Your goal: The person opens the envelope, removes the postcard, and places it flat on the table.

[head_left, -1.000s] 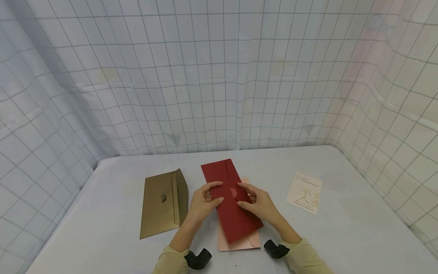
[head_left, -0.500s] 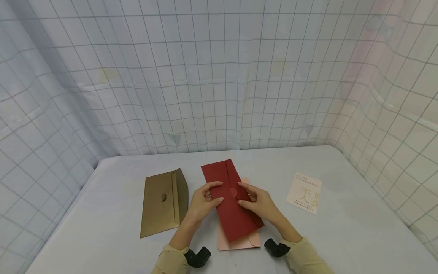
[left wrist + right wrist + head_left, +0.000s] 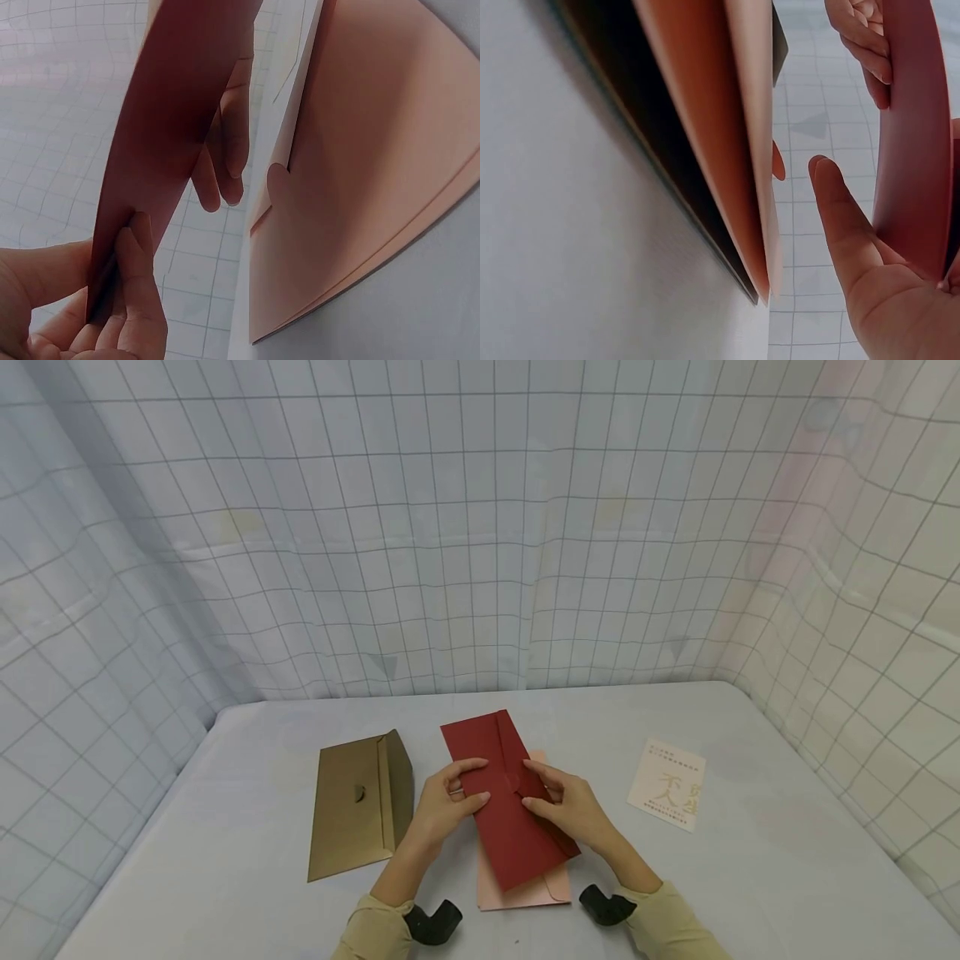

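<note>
Both hands hold a red envelope (image 3: 504, 847) tilted above the table. Its flap runs lengthwise on the right, with a small round tab at its middle. My left hand (image 3: 442, 802) pinches the envelope's left edge, thumb on the front; the left wrist view shows its other fingers behind the paper (image 3: 142, 277). From the opposite edge my right hand (image 3: 566, 802) pinches the flap side, thumb and forefinger near the tab. Under the red envelope lies a pink envelope (image 3: 491, 889), partly covered by it, with its own rounded tab (image 3: 277, 178).
To the left stands a gold envelope (image 3: 345, 810) with its flap raised and a tab cut at its middle. At the right lies a pale card (image 3: 666, 783) with gold characters. A dark layer (image 3: 615, 97) shows beneath the pink envelope. Gridded white curtain (image 3: 480, 527) surrounds the white table.
The hands stay almost in place. The round tab, a pale disc in the earlier frames, now looks darker and less distinct between the fingers.
</note>
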Tool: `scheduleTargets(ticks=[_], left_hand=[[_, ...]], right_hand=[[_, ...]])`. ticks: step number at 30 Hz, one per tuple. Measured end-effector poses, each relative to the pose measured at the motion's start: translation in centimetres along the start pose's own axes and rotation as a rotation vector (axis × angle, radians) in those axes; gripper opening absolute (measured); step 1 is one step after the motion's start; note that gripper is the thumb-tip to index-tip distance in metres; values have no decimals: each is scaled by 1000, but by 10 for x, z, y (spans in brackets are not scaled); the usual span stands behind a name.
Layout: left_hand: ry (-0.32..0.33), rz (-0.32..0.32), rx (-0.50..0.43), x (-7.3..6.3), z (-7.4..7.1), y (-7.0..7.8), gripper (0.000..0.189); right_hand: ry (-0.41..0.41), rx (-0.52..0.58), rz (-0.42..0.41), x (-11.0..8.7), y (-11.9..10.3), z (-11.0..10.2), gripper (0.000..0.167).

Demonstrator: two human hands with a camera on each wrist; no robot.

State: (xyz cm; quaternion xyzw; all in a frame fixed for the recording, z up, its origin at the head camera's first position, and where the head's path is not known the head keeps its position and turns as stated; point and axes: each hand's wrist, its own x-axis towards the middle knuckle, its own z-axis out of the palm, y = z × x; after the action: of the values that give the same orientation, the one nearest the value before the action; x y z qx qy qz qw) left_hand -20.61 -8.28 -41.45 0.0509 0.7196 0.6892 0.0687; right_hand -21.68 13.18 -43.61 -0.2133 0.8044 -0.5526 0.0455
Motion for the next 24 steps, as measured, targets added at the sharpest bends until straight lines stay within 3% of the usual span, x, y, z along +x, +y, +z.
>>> scheduleTargets(ticks=[6, 13, 24], left_hand=[[17, -13, -9, 1, -3, 1, 45], [29, -14, -30, 2, -9, 4, 48], [35, -10, -44, 2, -11, 3, 49]], right_hand=[[-7, 4, -12, 0, -1, -3, 55], [86, -8, -8, 0, -9, -9, 50], [148, -42, -57, 0, -8, -9, 49]])
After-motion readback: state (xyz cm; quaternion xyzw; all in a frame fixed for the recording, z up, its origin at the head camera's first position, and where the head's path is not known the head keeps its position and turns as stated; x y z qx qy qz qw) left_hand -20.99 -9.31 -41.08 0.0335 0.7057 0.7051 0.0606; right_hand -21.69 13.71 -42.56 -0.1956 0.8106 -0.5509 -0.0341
